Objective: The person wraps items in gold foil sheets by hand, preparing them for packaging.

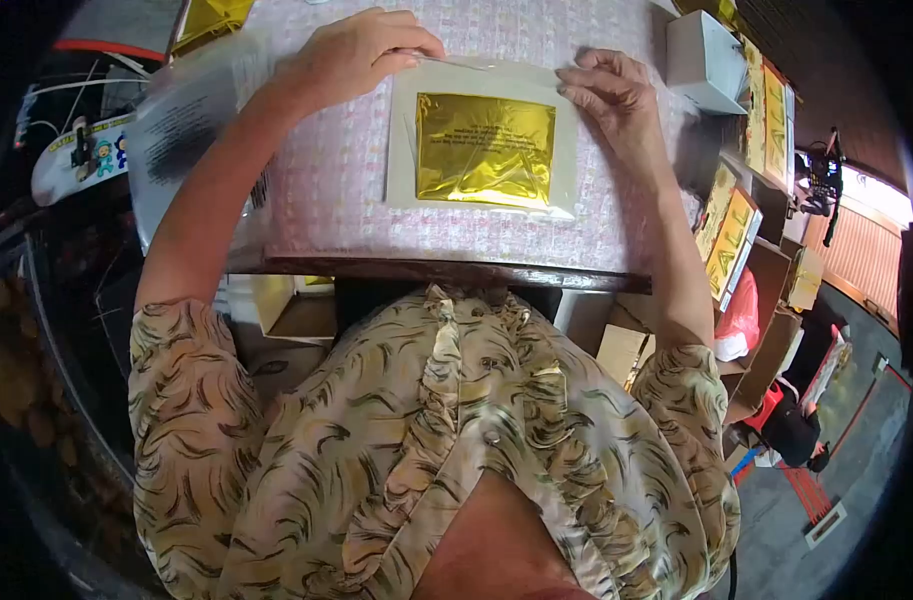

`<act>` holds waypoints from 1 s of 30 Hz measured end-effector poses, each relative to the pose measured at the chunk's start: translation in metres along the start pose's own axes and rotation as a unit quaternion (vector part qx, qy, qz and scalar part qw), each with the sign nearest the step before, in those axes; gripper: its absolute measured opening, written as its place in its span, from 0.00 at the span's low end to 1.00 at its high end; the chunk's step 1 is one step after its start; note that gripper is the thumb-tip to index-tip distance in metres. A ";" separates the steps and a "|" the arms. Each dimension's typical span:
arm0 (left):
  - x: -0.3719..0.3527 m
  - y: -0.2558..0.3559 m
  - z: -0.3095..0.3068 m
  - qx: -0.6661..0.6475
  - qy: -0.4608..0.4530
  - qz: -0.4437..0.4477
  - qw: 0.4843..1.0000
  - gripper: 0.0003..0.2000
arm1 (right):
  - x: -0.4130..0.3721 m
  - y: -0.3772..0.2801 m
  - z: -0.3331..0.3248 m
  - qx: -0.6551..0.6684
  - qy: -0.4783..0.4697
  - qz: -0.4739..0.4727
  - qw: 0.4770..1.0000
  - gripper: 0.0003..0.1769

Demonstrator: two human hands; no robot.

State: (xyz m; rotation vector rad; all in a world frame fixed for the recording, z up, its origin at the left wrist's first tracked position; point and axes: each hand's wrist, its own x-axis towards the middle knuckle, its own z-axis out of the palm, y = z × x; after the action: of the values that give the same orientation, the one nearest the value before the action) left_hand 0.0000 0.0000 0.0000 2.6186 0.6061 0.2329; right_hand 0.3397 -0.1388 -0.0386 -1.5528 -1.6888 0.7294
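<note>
A gold foil packet (pixel 485 165) with dark printed text lies flat inside a clear plastic bag (pixel 402 170) on the patterned tablecloth. My left hand (pixel 361 55) is closed in a pinch above the bag's upper left corner. From its fingertips a thin clear strip (pixel 461 64) runs along the bag's top edge. At the upper right corner, my right hand (pixel 614 95) has its thumb and fingers bent together on the bag's edge.
A stack of clear plastic bags (pixel 181 140) lies left of my left forearm. To the right stand a white box (pixel 704 62) and printed cartons (pixel 728 240). More gold foil (pixel 208 20) shows at the top left. The table's dark front edge (pixel 456 270) runs before my body.
</note>
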 end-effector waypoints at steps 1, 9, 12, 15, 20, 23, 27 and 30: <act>-0.001 0.004 0.000 0.013 0.028 0.013 0.999 0.14 | -0.001 -0.003 0.000 -0.094 0.031 -0.061 0.993 0.14; -0.013 0.013 0.020 0.205 0.087 0.101 0.970 0.25 | -0.022 -0.013 -0.006 -0.317 0.073 -0.186 0.927 0.15; -0.016 0.014 0.022 0.246 0.102 0.135 0.954 0.31 | -0.023 -0.015 -0.010 -0.347 0.052 -0.188 0.918 0.18; -0.016 0.018 0.023 0.302 0.084 0.138 0.939 0.28 | -0.030 -0.031 -0.017 -0.435 0.007 -0.180 0.882 0.21; -0.017 0.018 0.027 0.347 0.070 0.152 0.923 0.28 | -0.032 -0.073 -0.001 -0.572 -0.071 -0.071 0.814 0.29; -0.017 0.019 0.027 0.335 0.056 0.132 0.931 0.31 | -0.027 -0.079 0.049 -0.504 -0.019 -0.099 0.858 0.34; -0.017 0.024 0.024 0.327 0.046 0.122 0.936 0.30 | -0.026 -0.093 0.102 -0.465 -0.028 -0.069 0.882 0.37; -0.019 0.023 0.027 0.341 0.050 0.115 0.932 0.31 | -0.028 -0.090 0.103 -0.464 -0.004 -0.070 0.883 0.37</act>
State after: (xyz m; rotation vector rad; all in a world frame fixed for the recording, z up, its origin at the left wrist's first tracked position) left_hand -0.0009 -0.0374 -0.0144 3.3774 0.4651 0.2644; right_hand 0.2039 -0.1705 -0.0301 -1.9783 -2.2858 -0.2328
